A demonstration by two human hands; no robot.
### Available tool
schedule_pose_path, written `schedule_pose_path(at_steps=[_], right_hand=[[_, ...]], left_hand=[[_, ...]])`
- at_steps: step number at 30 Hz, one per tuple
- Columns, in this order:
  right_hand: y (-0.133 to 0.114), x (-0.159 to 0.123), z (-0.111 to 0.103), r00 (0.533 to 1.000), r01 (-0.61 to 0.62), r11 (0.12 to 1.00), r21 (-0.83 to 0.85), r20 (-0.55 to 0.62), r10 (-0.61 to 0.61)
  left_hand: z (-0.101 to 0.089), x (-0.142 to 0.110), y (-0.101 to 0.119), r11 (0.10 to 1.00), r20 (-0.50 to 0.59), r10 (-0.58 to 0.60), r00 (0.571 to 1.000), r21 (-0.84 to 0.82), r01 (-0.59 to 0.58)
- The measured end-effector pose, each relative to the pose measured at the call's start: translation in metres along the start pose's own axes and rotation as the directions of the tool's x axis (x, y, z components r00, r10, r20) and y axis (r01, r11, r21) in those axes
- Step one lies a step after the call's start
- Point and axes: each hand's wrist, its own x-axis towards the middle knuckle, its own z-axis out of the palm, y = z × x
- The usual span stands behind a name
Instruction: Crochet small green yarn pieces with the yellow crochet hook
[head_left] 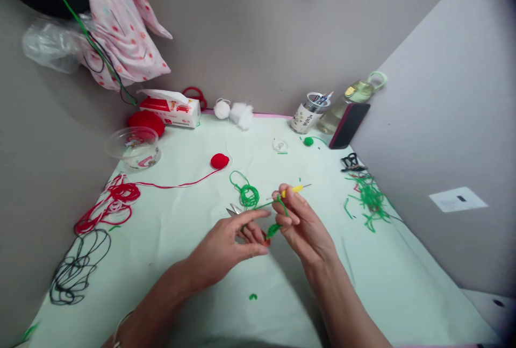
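My right hand (300, 224) is closed round a crochet hook (293, 190) with a yellow grip, its metal tip pointing left. Green yarn (264, 205) stretches from the raised index finger of my left hand (229, 238) to the hook. The other left fingers curl in, with the strand running through them. Between the hands hangs a small green crochet piece (274, 229), with an orange-red bit (266, 240) by the left fingertips. Just beyond my left hand lie a loose coil of green yarn (249, 196) and scissors (234, 210), partly hidden by the hand.
A red ball (220, 161) lies ahead on the pale tablecloth (181, 283). Red and white yarn (123, 197) and dark cord (78, 270) are at left; green scraps (371, 200) at right. Along the back stand a tissue pack (171, 111), pen jar (305, 116), bottle (342, 106) and phone (349, 126).
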Motion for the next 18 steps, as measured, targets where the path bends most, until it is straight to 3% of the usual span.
schedule_pose_path(at_steps=[5, 10, 13, 18], right_hand=[[-0.018, -0.016, -0.002, 0.975, 0.087, 0.996, -0.002, 0.207, -0.085], [-0.020, -0.021, -0.007, 0.939, 0.136, 0.991, -0.020, 0.321, -0.122], [-0.019, -0.021, -0.008, 0.928, 0.104, 0.994, 0.032, 0.356, -0.108], [-0.024, -0.026, -0.011, 0.908, 0.119, 0.987, 0.108, 0.389, -0.153]], left_hand=[[-0.039, -0.022, 0.026, 0.977, -0.053, 0.096, 0.994, 0.197, -0.084], [-0.073, -0.030, 0.030, 0.962, -0.223, -0.010, 0.975, 0.264, 0.070], [-0.077, -0.025, 0.029, 0.924, -0.278, 0.012, 0.961, 0.371, 0.095], [-0.065, -0.010, 0.008, 0.775, -0.146, 0.054, 0.988, 0.630, 0.051]])
